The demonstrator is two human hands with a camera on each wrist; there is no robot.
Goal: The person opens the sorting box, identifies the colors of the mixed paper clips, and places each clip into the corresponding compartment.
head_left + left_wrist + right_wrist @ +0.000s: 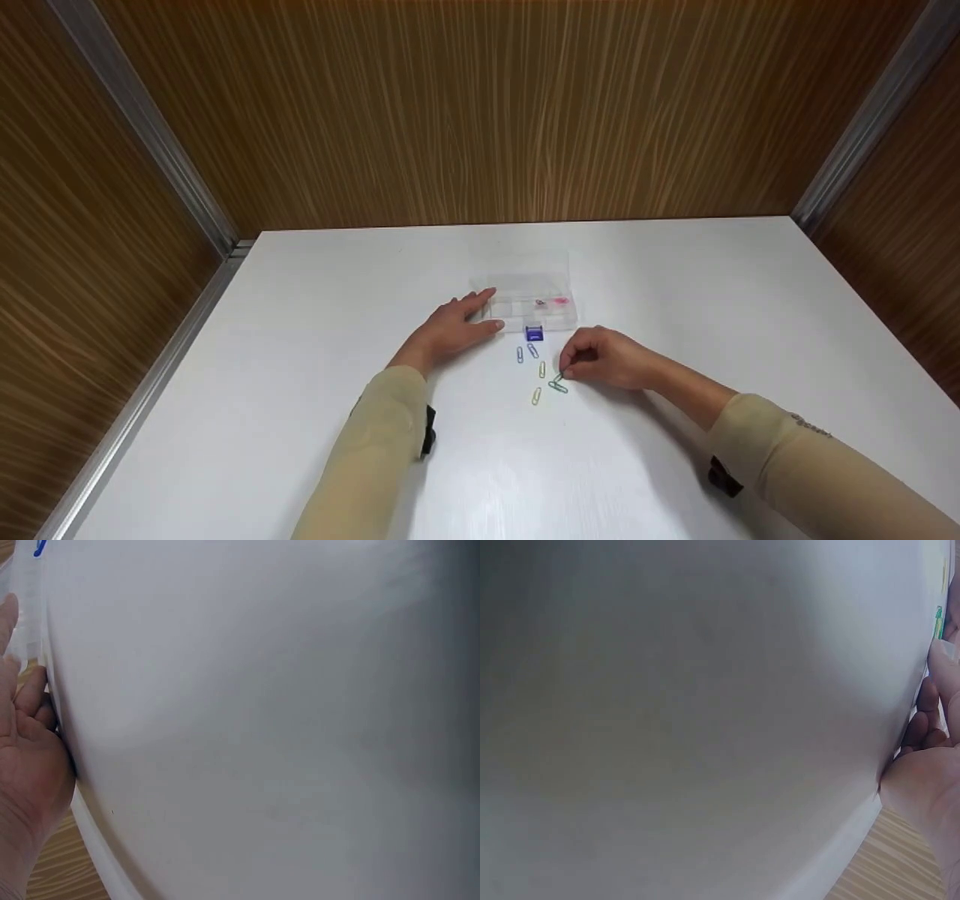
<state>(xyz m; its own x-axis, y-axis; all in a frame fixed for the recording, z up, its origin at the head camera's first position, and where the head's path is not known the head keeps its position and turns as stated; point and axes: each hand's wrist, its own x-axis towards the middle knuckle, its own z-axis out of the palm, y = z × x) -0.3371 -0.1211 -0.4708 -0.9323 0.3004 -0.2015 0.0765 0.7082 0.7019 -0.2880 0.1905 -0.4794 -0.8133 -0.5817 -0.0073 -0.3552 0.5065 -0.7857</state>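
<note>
A clear plastic box point(517, 324) with compartments stands with its lid raised at the back. My left hand point(453, 327) rests against the box's left end, fingers extended and thumb at the front corner. Pink clips point(560, 301) lie in a right-hand compartment. My right hand point(611, 358) pinches a green paper clip point(559, 377) between thumb and index finger, right beside another green paper clip point(558, 387) on the table. In the right wrist view, green point(938, 622) shows at the fingertips. The left wrist view catches the hand point(34, 765) at its edge.
Two blue paper clips point(520, 355) and two yellow paper clips point(536, 396) lie in front of the box on the white table point(300, 375). A dark blue latch point(534, 334) is on the box's front. Wood-grain panels point(510, 112) enclose the back and sides.
</note>
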